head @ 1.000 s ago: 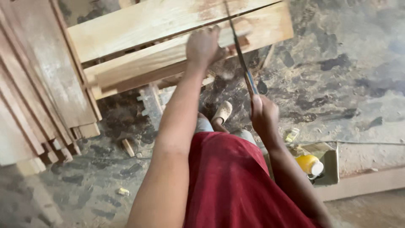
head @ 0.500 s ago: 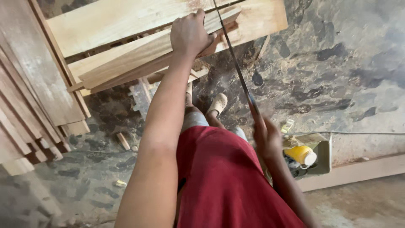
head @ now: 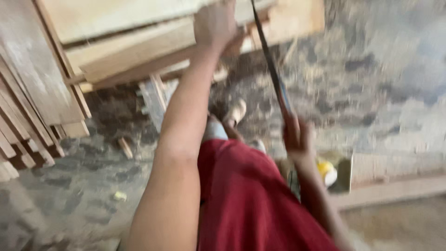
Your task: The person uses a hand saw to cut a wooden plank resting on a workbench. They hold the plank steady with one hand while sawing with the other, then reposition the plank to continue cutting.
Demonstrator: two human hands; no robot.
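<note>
Head view, motion-blurred: left hand lies pressed on the pale wooden plank at 12 o'clock; whether its fingers curl over the edge cannot be told. Right hand, at 3 o'clock of the red garment, is clenched round the handle of a handsaw, whose thin blade runs up to the plank just beside the left hand. Judgement: plank stiff, fairly heavy, rough; best pinned flat close to the cut. Blade thin and springy, held at the handle only. Stacked boards at 9 o'clock; yellow container at 4 o'clock.
</note>
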